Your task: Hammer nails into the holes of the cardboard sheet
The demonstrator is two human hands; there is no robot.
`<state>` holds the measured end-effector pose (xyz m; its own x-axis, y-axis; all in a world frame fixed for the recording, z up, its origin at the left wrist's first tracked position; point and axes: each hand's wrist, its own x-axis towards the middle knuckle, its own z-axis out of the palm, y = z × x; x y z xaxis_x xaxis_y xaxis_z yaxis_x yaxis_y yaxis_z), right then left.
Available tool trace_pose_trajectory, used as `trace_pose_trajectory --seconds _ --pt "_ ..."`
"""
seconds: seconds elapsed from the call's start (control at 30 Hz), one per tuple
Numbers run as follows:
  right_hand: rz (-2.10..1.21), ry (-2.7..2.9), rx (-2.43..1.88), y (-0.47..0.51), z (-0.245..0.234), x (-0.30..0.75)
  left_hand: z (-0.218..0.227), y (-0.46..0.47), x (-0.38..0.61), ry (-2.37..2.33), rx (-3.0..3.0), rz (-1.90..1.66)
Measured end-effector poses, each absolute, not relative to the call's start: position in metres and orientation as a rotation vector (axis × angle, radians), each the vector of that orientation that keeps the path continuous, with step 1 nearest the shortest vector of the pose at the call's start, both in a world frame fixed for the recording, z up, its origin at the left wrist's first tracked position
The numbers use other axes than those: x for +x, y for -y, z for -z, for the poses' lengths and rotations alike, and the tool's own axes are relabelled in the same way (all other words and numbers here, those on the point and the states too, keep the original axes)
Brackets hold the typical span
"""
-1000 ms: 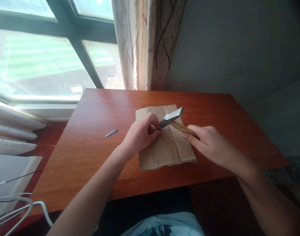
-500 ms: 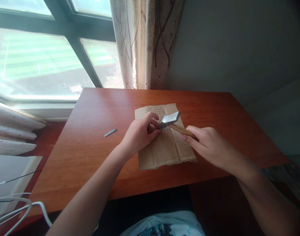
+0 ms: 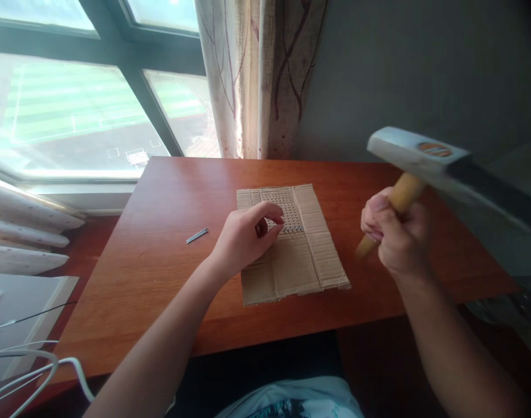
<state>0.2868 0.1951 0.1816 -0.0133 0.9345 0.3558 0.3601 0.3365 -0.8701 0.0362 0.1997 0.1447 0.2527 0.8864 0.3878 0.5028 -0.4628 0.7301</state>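
Note:
My right hand [image 3: 398, 232] is wrapped round the wooden handle of a hammer [image 3: 416, 154]. The hammer is raised over the right of the table, its metal head tilted and slightly blurred. My left hand [image 3: 248, 229] rests at the left part of a cardboard sheet [image 3: 294, 261]. Its thumb and forefinger are curled together above a grid of small holes; what they pinch, if anything, is too small to make out. A row of small shiny points [image 3: 292, 229] lines the grid's near edge. Several nails [image 3: 197, 235] lie left of the cardboard.
The cardboard lies on a reddish-brown wooden table [image 3: 152, 278]. Behind the table hangs a patterned curtain [image 3: 265, 75] beside a window. White cables [image 3: 74, 371] run near the table's left front corner. A dark wall [image 3: 379, 75] stands at the right.
My right hand has lifted the hammer up and to the right, away from the cardboard. My left hand has stayed in nearly the same place.

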Motion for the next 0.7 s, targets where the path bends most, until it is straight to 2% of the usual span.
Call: trace_pose_trajectory --seconds 0.17,0.33,0.5,0.7 --pt "-0.635 1.240 -1.066 -0.211 -0.172 0.283 -0.150 -0.205 0.019 -1.352 2.007 -1.343" --pt "-0.601 1.147 -1.010 -0.214 -0.157 0.286 -0.149 -0.210 -0.020 -1.749 2.064 -1.290" --pt "-0.604 1.110 -0.928 -0.211 -0.147 0.292 -0.140 -0.194 -0.056 -2.165 2.218 -0.751" --pt "-0.693 1.148 -0.884 -0.208 -0.148 0.294 -0.119 -0.175 -0.065 -2.342 2.200 -0.108"
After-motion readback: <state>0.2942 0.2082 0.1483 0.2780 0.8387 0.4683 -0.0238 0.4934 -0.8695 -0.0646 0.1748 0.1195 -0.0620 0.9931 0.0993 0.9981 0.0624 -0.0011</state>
